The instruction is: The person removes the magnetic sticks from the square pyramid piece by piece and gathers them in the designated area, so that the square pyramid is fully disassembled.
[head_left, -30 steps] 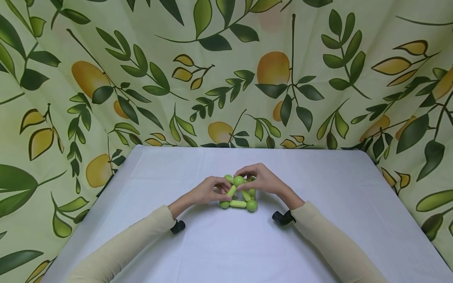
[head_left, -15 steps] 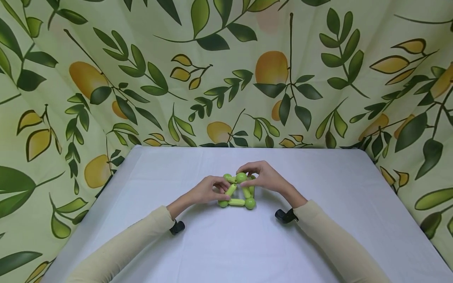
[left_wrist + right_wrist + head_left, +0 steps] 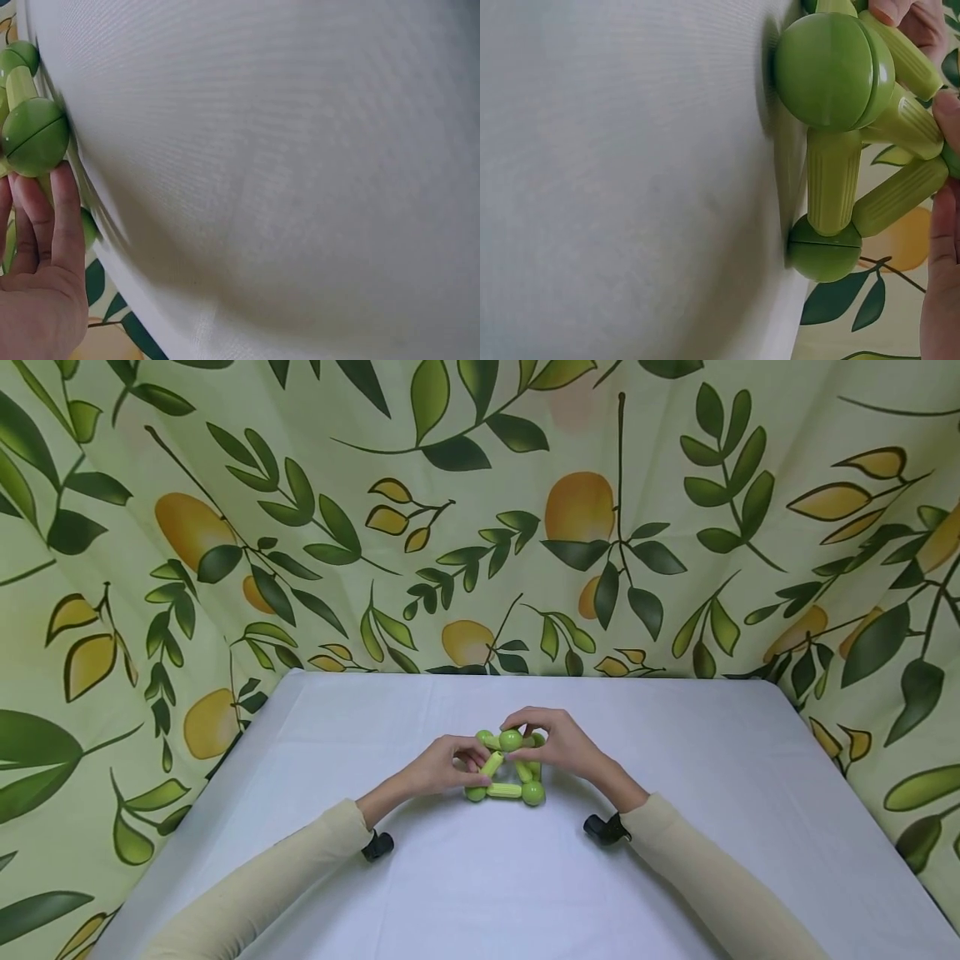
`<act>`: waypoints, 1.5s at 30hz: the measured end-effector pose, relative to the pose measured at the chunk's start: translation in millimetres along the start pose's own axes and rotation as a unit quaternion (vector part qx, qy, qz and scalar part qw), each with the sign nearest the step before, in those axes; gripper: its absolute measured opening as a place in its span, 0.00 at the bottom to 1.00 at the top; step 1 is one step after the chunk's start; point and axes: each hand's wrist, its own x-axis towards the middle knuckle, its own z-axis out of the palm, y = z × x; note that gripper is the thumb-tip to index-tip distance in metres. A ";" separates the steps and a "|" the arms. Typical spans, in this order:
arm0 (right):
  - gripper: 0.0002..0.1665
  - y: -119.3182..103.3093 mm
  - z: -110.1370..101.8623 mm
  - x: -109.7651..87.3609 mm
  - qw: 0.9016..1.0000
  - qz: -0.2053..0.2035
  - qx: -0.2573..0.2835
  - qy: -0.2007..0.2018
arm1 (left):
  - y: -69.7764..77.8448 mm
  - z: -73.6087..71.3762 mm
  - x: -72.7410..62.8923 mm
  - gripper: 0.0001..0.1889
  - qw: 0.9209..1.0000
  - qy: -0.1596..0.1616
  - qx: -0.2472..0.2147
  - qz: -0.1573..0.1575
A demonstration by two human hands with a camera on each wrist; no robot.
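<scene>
A frame of light-green rods and green balls stands on the table between the hands. In the head view my left hand [image 3: 450, 766] pinches the slanted left rod [image 3: 492, 765], whose lower end meets the front-left ball [image 3: 476, 794]. My right hand [image 3: 558, 742] grips the top ball [image 3: 511, 741] between thumb and fingers. In the right wrist view, rods [image 3: 901, 196] run from that ball down to lower balls [image 3: 825, 251]. The left rod's upper end [image 3: 930, 86] sits near the right thumb; a small gap to the top ball seems to show. Fingers hide some rear joints.
A white cloth [image 3: 480, 885] covers the table. Behind it hangs a curtain [image 3: 480, 527] with leaf and fruit print. Each wrist carries a black camera [image 3: 378, 846]. The front rod [image 3: 504, 791] and front-right ball [image 3: 533, 793] rest on the cloth.
The top ball has shifted slightly right with my right hand, opening a small gap from the left rod's upper end. My left hand stays nearly still on its rod.
</scene>
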 end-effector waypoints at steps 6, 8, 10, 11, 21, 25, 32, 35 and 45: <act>0.23 0.2 -0.7 -0.1 1.000 -0.017 -0.014 0.012 | 0.1 -0.1 -0.3 0.13 1.000 0.001 0.001 -0.013; 0.23 -0.2 -1.9 0.0 1.000 -0.013 -0.018 0.018 | 0.2 -0.3 -0.4 0.13 1.000 0.002 0.001 -0.018; 0.23 -0.2 -3.3 -0.3 1.000 -0.003 -0.010 0.027 | 0.1 -0.5 -0.3 0.13 1.000 0.002 0.003 -0.022; 0.23 0.1 -4.0 -0.5 0.999 0.003 -0.003 0.032 | 0.1 -0.6 -0.3 0.13 1.000 0.002 0.004 -0.022; 0.23 4.5 -6.8 2.0 0.997 0.043 0.031 0.049 | 0.1 -1.0 -0.1 0.13 1.000 0.004 0.003 -0.024; 0.24 5.8 -7.9 1.5 0.997 0.050 0.043 0.049 | 1.4 -0.5 0.5 0.13 1.000 0.002 0.001 -0.018; 0.24 3.0 -17.0 -3.3 0.992 0.082 0.081 0.060 | 1.2 -0.4 -0.3 0.13 1.000 0.006 0.000 -0.020; 0.24 2.3 -21.3 -6.9 0.989 0.095 0.096 0.061 | -0.2 -0.5 -1.4 0.14 1.000 0.008 -0.003 -0.014; 0.25 7.3 -54.2 -36.7 0.985 0.135 0.092 0.049 | -0.7 2.0 0.0 0.15 1.000 0.013 -0.005 -0.023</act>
